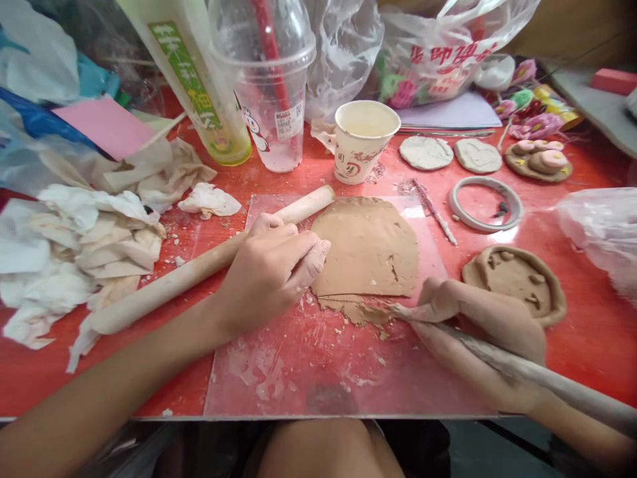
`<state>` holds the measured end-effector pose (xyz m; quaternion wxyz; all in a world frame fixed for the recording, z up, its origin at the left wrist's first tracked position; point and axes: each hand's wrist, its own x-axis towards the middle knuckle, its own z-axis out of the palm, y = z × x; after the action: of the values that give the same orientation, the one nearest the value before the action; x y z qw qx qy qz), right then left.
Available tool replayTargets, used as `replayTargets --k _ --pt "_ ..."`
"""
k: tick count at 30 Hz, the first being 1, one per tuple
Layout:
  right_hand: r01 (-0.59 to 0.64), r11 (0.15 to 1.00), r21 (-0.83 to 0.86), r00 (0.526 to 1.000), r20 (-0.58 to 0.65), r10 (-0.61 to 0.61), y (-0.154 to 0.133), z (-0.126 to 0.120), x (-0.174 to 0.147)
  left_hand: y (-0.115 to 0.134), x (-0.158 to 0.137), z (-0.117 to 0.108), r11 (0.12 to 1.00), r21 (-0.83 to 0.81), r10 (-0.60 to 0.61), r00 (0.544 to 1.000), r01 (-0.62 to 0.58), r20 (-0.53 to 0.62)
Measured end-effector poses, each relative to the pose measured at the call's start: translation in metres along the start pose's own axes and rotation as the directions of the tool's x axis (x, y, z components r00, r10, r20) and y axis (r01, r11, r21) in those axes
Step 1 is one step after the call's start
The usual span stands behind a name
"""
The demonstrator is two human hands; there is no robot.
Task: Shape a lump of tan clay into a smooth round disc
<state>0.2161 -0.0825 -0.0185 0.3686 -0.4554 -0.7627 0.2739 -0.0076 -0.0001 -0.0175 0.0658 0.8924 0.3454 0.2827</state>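
A flat brown clay slab [368, 245], rounded on its far side and straight on its near side, lies on a clear sheet [259, 378] that reaches the near edge of the worktop [592, 358]. Along the straight side runs a ragged clay strip [348, 307], split from it by a thin dark line. The right hand [475, 318] is closed around a long clay-smeared stick [532, 372], its tip at the strip's right end. The left hand [279, 259] has its fingers curled in beside the slab's left side, over the rolling pin [199, 272]; whether it grips anything, I cannot tell. The pin slants from the sheet's far edge toward the worktop's left side.

Right of the sheet sit a rimmed clay disc [546, 285] and, farther back, a tape ring [492, 228]. Past the sheet's far edge stand a paper cup [359, 159], a clear plastic cup [286, 143] and a tilted bottle [199, 93]. Crumpled tissues [114, 232] cover part of the worktop's left side.
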Motion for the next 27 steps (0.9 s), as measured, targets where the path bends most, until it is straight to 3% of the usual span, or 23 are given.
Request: replayTargets --k 4,8,16,23,27 --pt "0.057 0.993 -0.101 0.996 0.073 -0.050 -0.0008 0.0005 0.0033 -0.0006 -0.0008 0.0005 1.000 0.000 -0.018 1.000 0.018 0.005" --pt "0.051 0.991 -0.123 0.997 0.060 -0.044 0.0002 0.0039 0.0039 -0.0010 -0.0005 0.0015 1.000 -0.008 -0.014 1.000 0.014 0.002" --pt "0.124 0.992 0.034 0.980 0.153 -0.128 -0.0021 0.0033 0.0061 0.0004 -0.0001 0.0014 1.000 0.000 -0.025 1.000 0.025 0.000" --pt "-0.018 1.000 -0.008 0.999 0.035 0.018 0.0015 0.0017 -0.0016 -0.0002 -0.0011 0.0017 1.000 -0.002 -0.014 1.000 0.014 0.006" --pt "0.036 0.993 -0.111 0.995 0.096 -0.025 0.0012 0.0042 0.0033 -0.0004 -0.0009 0.0032 1.000 0.000 -0.002 1.000 0.002 -0.001"
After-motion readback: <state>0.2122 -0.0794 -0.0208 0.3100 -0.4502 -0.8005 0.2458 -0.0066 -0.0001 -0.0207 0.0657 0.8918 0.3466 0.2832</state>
